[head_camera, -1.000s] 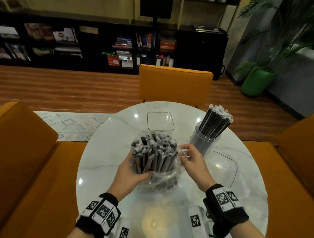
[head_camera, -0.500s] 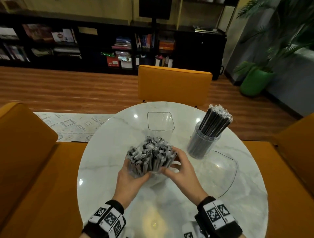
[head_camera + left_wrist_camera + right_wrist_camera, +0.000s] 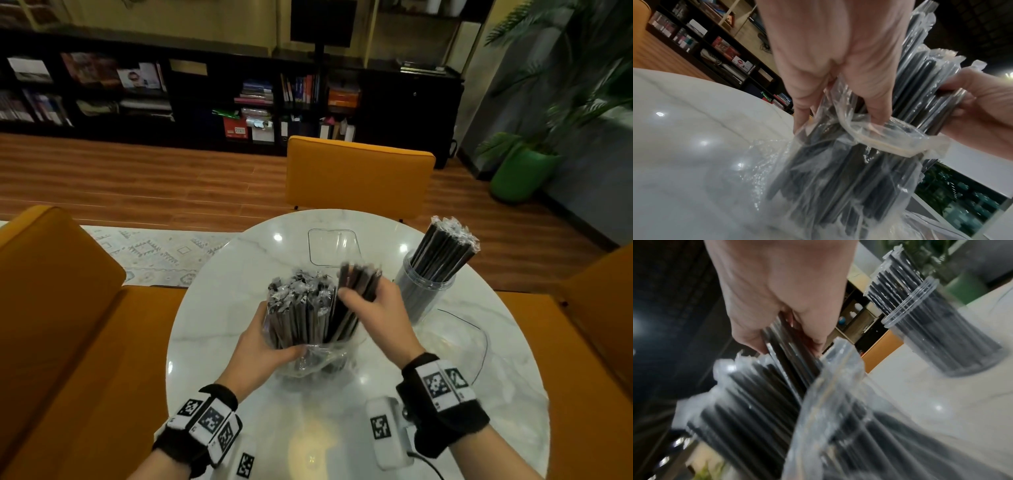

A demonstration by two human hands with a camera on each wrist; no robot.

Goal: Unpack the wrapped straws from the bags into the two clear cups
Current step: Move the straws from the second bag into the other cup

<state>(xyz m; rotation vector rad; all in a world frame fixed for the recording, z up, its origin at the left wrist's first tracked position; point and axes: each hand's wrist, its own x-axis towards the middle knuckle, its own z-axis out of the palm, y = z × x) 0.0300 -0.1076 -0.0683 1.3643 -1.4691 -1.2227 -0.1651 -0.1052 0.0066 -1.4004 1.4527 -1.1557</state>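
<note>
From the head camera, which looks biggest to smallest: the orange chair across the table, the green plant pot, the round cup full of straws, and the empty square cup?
1. orange chair
2. green plant pot and round cup: look alike, and the cup is nearer, so unsure
3. empty square cup

Bare hands, black wristbands with marker tags.

Left hand [image 3: 263, 346]: fuzzy black wristband [image 3: 202, 425] carrying white tiles printed with black square-code markers, several in a row round the wrist. Right hand [image 3: 380, 318]: matching black wristband [image 3: 445, 407], two marker tiles on top; a white box-shaped unit [image 3: 387, 431] with its own marker hangs on the inner side, a thin black cable [image 3: 428, 466] trailing from it. Forearms bare, no sleeves visible.
</note>
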